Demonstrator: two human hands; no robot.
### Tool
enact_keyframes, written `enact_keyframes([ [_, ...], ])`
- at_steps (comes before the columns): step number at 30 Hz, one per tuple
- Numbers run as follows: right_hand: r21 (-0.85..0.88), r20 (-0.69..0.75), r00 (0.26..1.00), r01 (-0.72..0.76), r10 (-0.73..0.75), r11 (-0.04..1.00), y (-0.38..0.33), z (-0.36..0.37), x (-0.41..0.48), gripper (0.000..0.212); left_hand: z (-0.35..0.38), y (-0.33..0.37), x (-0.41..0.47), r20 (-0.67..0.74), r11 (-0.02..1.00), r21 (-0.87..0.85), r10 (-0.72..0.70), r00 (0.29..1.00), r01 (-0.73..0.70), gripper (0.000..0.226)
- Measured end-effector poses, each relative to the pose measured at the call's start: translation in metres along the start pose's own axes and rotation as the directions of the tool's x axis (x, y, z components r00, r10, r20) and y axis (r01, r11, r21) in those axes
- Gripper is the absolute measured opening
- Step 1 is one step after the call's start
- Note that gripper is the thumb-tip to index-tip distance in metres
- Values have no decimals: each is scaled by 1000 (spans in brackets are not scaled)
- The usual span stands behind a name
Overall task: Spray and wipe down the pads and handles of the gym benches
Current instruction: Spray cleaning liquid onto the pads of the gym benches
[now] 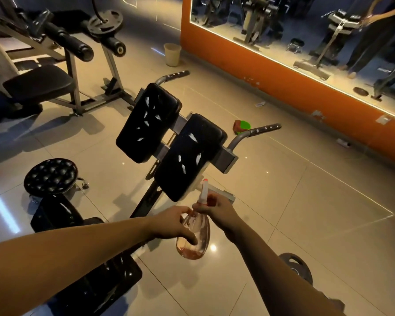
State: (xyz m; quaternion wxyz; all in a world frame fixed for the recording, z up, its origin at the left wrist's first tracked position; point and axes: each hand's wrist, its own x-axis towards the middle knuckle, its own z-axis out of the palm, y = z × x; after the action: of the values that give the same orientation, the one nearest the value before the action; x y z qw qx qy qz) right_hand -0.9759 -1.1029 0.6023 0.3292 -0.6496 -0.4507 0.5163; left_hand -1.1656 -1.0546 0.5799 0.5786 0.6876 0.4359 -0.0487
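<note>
Pads (189, 160) at twelve o'clock, streaked white. My right hand (217, 210) grips the bottle (196, 245) neck; left hand (173, 224) wraps its body.

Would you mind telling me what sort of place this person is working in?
Most likely a gym: a padded bench stands in front of the person, a weight plate sits on the apparatus behind it, and a large wall mirror reflects more exercise equipment.

no readable text, label, brand or number on any surface in view
</note>
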Motion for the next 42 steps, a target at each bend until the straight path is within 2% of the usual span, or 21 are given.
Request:
enact_keyframes([
  [4,15,-23,998,57,-57,998,-29,-42,6,17,-4,51,13,-92,999,24,45,995,-43,80],
  [8,-12,24,994,104,-104,994,-52,-93,11,11,2,101,24,-157,997,31,71,985,-67,70],
  [13,-13,77,985,156,-155,988,-66,-167,9,33,13,165,45,-231,990,103,122,965,-100,69],
  [17,-17,-1,972,234,-234,972,-82,-242,0,34,21,239,75,-256,959,236,218,942,-158,77],
  [21,-13,-99,946,310,-310,951,-95,-316,1,37,25,312,119,-284,901,375,335,899,-217,73],
  [24,-38,-208,903,375,-375,926,-103,-366,10,31,26,361,153,-329,849,475,416,848,-232,70],
  [28,-66,-335,845,422,-418,904,-109,-429,39,23,23,412,219,-363,815,524,478,800,-248,72],
  [32,-214,-434,785,387,-442,897,-119,-499,96,18,8,454,293,-410,822,521,478,777,-231,62],
  [39,-312,-505,771,256,-388,915,-152,-602,224,15,-51,530,414,-449,813,558,464,764,-165,59],
  [42,-334,-520,762,235,-386,913,-164,-637,277,25,-77,557,458,-465,817,563,440,768,-127,56],
])
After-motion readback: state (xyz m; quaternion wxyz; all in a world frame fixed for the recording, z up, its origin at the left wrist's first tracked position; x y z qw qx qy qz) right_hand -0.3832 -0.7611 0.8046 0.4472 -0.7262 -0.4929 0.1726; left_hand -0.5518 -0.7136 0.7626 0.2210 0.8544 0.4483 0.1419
